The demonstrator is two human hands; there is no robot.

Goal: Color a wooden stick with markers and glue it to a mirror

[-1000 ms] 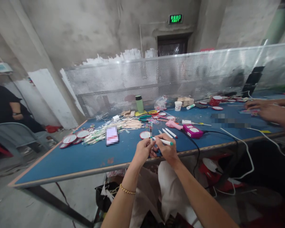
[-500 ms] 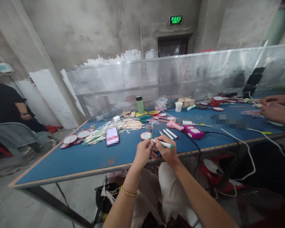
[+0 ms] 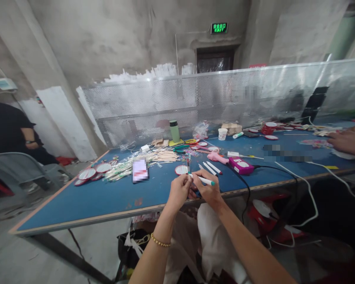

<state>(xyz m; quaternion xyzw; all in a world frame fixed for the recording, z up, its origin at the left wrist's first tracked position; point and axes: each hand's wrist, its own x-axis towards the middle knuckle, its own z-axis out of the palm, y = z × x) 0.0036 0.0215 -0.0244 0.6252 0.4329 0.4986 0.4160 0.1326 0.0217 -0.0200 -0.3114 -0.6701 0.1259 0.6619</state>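
My left hand (image 3: 180, 187) is closed in a pinch around the lower end of a thin, flat stick (image 3: 188, 163) with reddish-brown and teal colouring, which points up. In my right hand (image 3: 210, 190) is a white marker (image 3: 205, 180) with a green end, held like a pen. Its tip meets the stick close to my left fingertips; whether it touches is too small to tell. Just beyond my hands lie several white markers (image 3: 213, 167) and a round white disc with a red rim (image 3: 181, 170).
A phone (image 3: 140, 170), a pile of wooden sticks (image 3: 165, 155) and a green bottle (image 3: 174, 131) are on the blue table (image 3: 85, 201). To the right lie a purple box (image 3: 241, 165) and cables. A co-worker's hands (image 3: 350, 140) are at far right.
My hands, the stick and the marker have hardly moved. At the far right, the co-worker's hands have shifted rightward and slightly down. The view has tilted very slightly.
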